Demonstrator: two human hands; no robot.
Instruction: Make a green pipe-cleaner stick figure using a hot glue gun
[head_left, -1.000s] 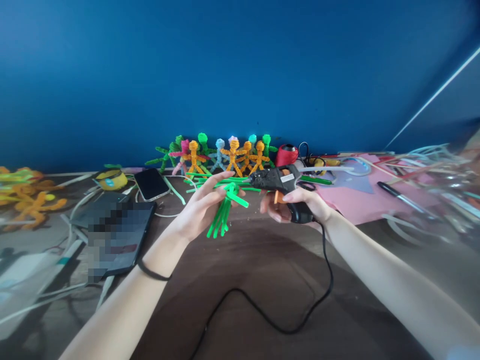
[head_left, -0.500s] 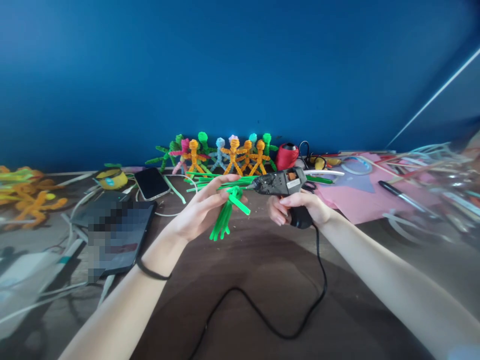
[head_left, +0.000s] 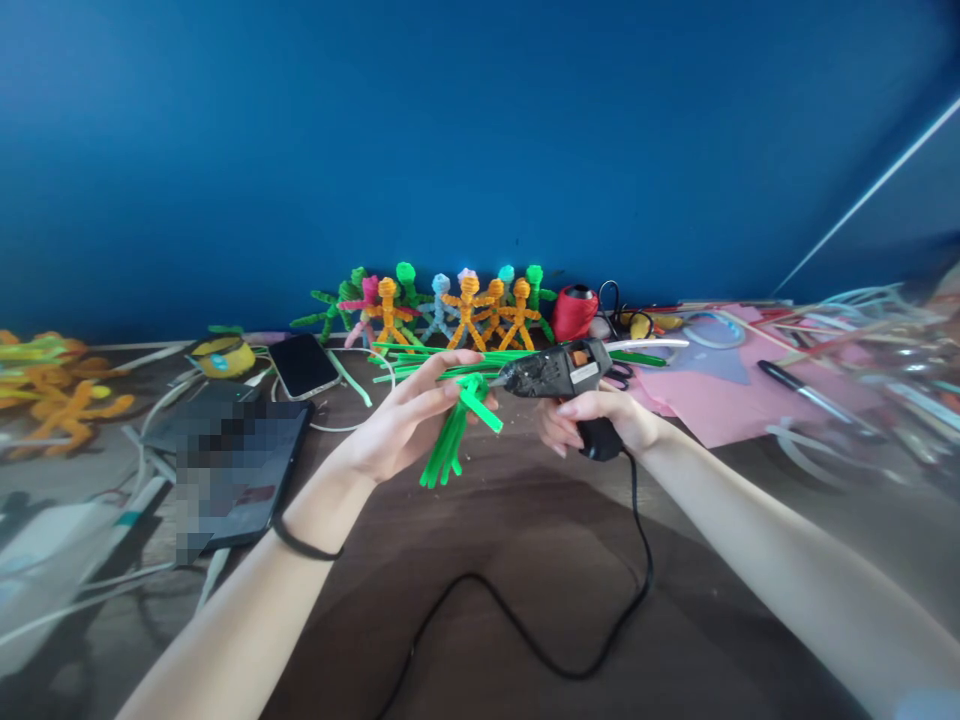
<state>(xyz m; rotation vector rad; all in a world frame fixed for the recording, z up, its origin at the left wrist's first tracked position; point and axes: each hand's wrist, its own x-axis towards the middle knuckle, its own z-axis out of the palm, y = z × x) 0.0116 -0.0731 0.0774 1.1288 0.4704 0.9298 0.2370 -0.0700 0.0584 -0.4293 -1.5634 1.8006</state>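
Between thumb and fingers, my left hand [head_left: 412, 415] pinches a bundle of green pipe cleaners [head_left: 450, 440], knotted at the top with loose ends hanging down and one stub sticking out to the right. My right hand [head_left: 600, 420] is wrapped round the handle of a black hot glue gun [head_left: 559, 370]. The gun points left, its nozzle at the knotted top of the bundle; whether it touches I cannot tell. A white glue stick [head_left: 649, 345] juts from the gun's rear. Behind both hands, more green pipe cleaners [head_left: 405, 362] lie on the table.
Several pipe-cleaner figures [head_left: 469, 300] stand along the blue wall. At left are a phone [head_left: 304, 367], a tablet [head_left: 259, 475], cables and orange figures [head_left: 71, 410]. Pink paper [head_left: 720, 400] and a black marker [head_left: 814, 398] lie right. The gun's black cord [head_left: 517, 640] crosses the table [head_left: 480, 540].
The glue gun has shifted slightly left, bringing its nozzle closer to the knot of green pipe cleaners. The bundle has dipped a little in my left hand.
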